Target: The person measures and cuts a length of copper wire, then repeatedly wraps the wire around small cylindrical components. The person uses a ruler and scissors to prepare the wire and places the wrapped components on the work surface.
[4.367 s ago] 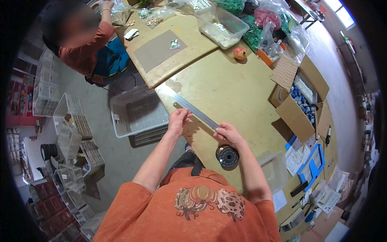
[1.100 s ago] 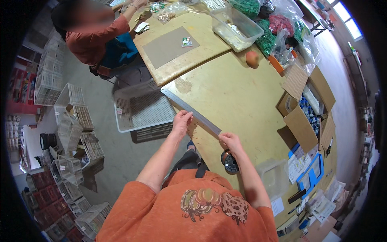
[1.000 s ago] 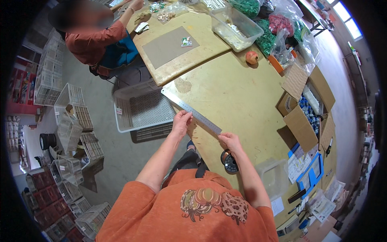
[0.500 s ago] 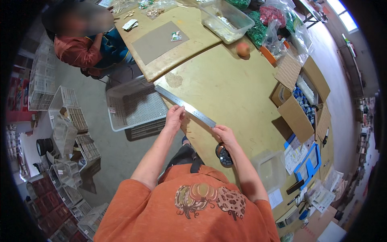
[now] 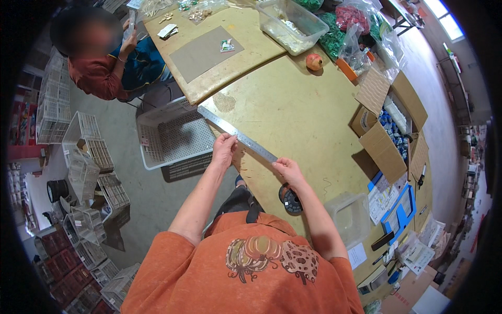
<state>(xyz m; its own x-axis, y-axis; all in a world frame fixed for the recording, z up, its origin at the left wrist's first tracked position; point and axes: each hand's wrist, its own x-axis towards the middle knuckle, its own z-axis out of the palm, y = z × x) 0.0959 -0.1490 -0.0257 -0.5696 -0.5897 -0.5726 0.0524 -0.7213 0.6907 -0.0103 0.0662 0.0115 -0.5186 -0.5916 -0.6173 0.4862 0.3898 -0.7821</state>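
A long metal ruler (image 5: pixel 213 119) slants over the near left edge of the table, its far end toward the upper left. My left hand (image 5: pixel 224 150) is closed, thumb and fingers pinching the ruler near its middle. At its near right end my right hand (image 5: pixel 288 171) grips it, also closed. Whether a fine wire or thread lies along the ruler cannot be made out. A black spool (image 5: pixel 291 199) sits on the table just beside my right forearm.
A white plastic crate (image 5: pixel 151 162) stands left of the table (image 5: pixel 293 115). On the right are an open carton (image 5: pixel 384 157) with blue items, a clear bin (image 5: pixel 351 222) and a blue frame (image 5: pixel 400 212). A pomegranate (image 5: pixel 314 62) lies far back. A co-worker (image 5: pixel 99 73) sits at upper left.
Both hands and the ruler have shifted slightly left and up. The co-worker has raised their hands, holding up a pale, flat item. A thin curly strand now shows right of the spool.
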